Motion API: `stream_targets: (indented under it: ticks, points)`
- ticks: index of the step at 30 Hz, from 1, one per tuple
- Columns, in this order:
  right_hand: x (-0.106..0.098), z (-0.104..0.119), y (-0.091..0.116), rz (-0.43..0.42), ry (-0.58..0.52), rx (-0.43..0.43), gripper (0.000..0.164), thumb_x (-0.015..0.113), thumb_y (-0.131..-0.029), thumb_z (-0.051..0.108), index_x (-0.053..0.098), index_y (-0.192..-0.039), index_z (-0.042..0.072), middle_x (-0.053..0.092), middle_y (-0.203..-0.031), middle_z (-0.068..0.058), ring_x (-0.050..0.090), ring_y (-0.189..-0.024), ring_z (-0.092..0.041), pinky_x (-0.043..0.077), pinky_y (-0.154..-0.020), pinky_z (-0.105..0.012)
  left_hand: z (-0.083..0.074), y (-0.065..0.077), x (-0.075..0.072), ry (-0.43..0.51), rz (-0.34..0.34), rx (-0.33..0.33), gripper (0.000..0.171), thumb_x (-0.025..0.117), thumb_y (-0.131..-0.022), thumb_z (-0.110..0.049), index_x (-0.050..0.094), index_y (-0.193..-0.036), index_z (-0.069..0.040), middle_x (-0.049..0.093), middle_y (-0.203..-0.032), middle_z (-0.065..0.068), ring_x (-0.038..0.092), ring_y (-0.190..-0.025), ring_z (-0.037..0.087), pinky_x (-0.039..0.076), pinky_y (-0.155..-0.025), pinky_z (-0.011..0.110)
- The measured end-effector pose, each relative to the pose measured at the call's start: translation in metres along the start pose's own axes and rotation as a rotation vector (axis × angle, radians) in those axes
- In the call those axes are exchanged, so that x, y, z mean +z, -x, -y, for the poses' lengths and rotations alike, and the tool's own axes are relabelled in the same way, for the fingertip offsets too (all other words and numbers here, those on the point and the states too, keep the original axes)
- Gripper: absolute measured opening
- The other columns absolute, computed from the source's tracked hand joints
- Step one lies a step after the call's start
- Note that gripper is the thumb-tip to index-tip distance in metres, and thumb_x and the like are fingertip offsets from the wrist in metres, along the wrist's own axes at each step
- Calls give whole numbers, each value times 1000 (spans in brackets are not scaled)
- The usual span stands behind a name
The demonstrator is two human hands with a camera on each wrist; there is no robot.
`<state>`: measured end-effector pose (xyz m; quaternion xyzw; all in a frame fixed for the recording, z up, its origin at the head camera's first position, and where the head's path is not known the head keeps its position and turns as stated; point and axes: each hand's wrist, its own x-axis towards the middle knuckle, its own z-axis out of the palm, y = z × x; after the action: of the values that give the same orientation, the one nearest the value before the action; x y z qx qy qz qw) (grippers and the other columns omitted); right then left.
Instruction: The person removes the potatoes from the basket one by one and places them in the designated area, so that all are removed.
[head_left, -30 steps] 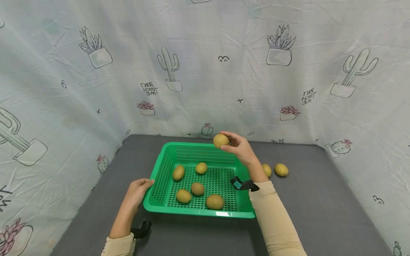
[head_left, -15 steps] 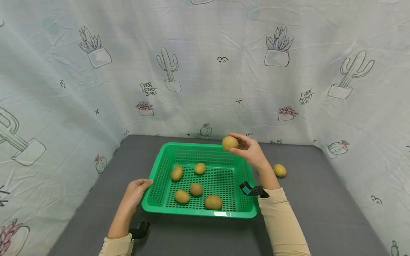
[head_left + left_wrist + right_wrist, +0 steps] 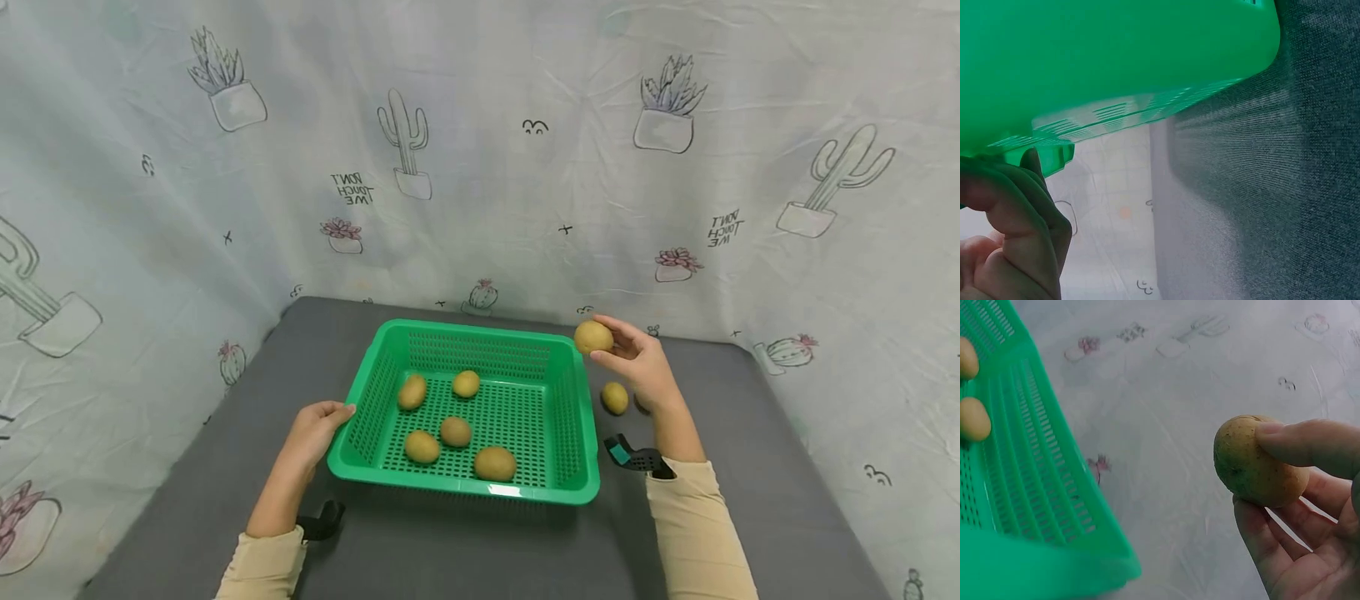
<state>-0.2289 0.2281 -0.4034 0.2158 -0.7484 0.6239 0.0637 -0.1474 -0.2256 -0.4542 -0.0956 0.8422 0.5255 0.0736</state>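
A green plastic basket (image 3: 540, 495) with slotted sides stands before me, several potatoes lying spread over its floor. My left hand (image 3: 311, 433) grips the basket's left rim, its fingers curled under the edge in the left wrist view. Between thumb and fingers, my right hand (image 3: 643, 367) holds a potato (image 3: 593, 337) up near the basket's far right corner, just outside the rim. The right wrist view shows the thumb on top of this potato, which has a greenish patch on its side. Inside the basket, the nearest potato (image 3: 495, 464) lies by the front wall.
Outside the basket on the right, a potato (image 3: 615, 398) lies on the grey tabletop (image 3: 450, 550). Another potato (image 3: 642, 405) is mostly hidden behind my right hand. A pale curtain (image 3: 480, 183) with cactus prints hangs behind and beside the table.
My right hand has carried the potato rightward, from over the basket's back edge to beyond its right rim. The left hand keeps its hold on the rim, and the head view has shifted slightly.
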Motion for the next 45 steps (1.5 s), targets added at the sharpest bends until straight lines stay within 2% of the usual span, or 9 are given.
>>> stream_targets:
  ticks: [3, 6, 11, 14, 17, 19, 27, 37, 45]
  points:
    - [-6, -3, 4, -34, -1, -22, 52, 64, -86, -7, 46, -134, -9, 61, -116, 11, 62, -100, -2, 50, -81, -16, -3, -1, -2, 10, 10, -2, 49, 46, -101, -31, 49, -129, 9, 45, -133, 28, 45, -120, 40, 41, -93, 51]
    - [-11, -6, 7, -79, 16, -24, 51, 64, -86, -7, 46, -134, -10, 61, -116, 11, 60, -101, -1, 50, -81, -14, -4, -2, -2, 7, 3, 3, 48, 46, -101, -31, 50, -128, 9, 49, -129, 27, 51, -110, 35, 45, -85, 43]
    - [-19, -15, 18, -185, 70, 30, 51, 66, -87, -1, 49, -134, -5, 59, -115, 12, 58, -101, 1, 48, -81, -12, -3, -1, -1, -7, -17, 4, 48, 47, -101, -32, 53, -126, 8, 55, -120, 26, 56, -97, 30, 46, -76, 37]
    - [-22, -24, 27, -247, 118, 75, 52, 68, -87, 3, 49, -134, -4, 57, -113, 15, 56, -101, 4, 47, -81, -9, -1, 1, 0, -8, -10, 2, 50, 47, -101, -33, 51, -127, 9, 52, -125, 28, 52, -109, 37, 45, -85, 45]
    - [-25, -33, 38, -287, 149, 124, 54, 69, -87, 6, 47, -135, -5, 56, -111, 18, 55, -100, 6, 45, -82, -8, 1, 3, 0, 0, 8, -10, 50, 46, -101, -31, 47, -130, 10, 44, -134, 30, 42, -123, 45, 38, -97, 56]
    - [-27, -39, 45, -310, 151, 154, 56, 69, -86, 7, 47, -136, -4, 56, -111, 19, 55, -100, 7, 45, -82, -7, 2, 4, 0, 3, 16, -13, 51, 45, -101, -30, 46, -131, 11, 41, -137, 31, 35, -129, 47, 33, -101, 59]
    - [-39, -54, 61, -420, 168, 189, 55, 69, -86, 5, 47, -135, -5, 55, -111, 20, 54, -101, 7, 43, -83, -5, 0, 3, 1, 13, 5, -8, 51, 46, -101, -32, 47, -130, 10, 42, -136, 30, 37, -127, 45, 33, -100, 58]
    - [-53, -72, 65, -555, 220, 261, 54, 70, -85, 4, 50, -134, -3, 53, -105, 23, 52, -97, 12, 43, -79, -3, -4, 2, -1, 9, 0, -6, 51, 46, -101, -31, 48, -129, 11, 42, -136, 30, 36, -128, 45, 32, -101, 59]
    - [-60, -89, 71, -685, 216, 339, 55, 70, -86, 6, 49, -136, -2, 52, -114, 6, 49, -97, 9, 40, -79, -3, -1, 1, 1, 9, 2, -10, 51, 46, -101, -32, 47, -131, 10, 41, -137, 30, 35, -129, 45, 31, -102, 59]
